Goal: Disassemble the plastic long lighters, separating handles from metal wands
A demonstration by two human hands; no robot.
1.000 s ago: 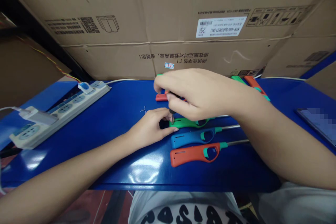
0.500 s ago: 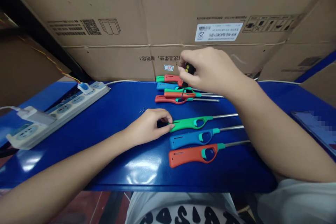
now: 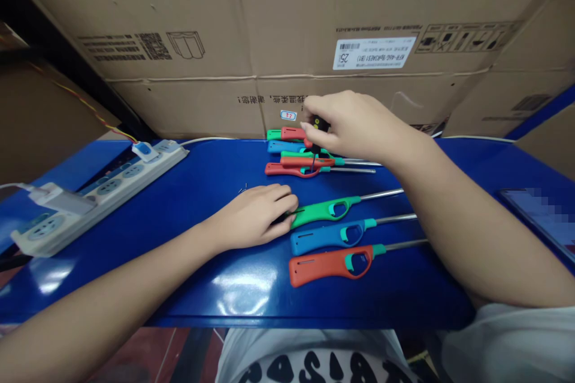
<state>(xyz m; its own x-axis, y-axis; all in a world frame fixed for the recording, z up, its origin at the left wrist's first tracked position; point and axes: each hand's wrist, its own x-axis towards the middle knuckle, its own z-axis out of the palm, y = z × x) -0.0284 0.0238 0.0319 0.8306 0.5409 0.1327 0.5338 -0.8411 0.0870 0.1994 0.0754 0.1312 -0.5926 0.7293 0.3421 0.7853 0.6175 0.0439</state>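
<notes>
My left hand (image 3: 258,215) pinches the handle end of a green gas lighter (image 3: 314,212), which lies on the blue table. Above the back group, my right hand (image 3: 344,122) grips a black screwdriver (image 3: 320,124) with yellow marks, its thin shaft pointing down. The shaft tip overlaps a red lighter (image 3: 287,169) in view; whether it touches is not clear. In front of the green one lie a blue lighter (image 3: 318,239) and a red-orange lighter (image 3: 330,264), side by side with their metal tubes to the right. A few tiny screws (image 3: 243,188) lie behind my left hand.
Several lighters (image 3: 283,147) are piled at the back against a large cardboard box (image 3: 215,60). A white power strip (image 3: 112,188) with plugs runs along the left. A phone (image 3: 539,221) rests at the right edge.
My right hand has moved slightly down and left with the screwdriver, which now points more steeply downward. My left fingers have closed further over the green lighter's end, and its tube has shifted slightly left.
</notes>
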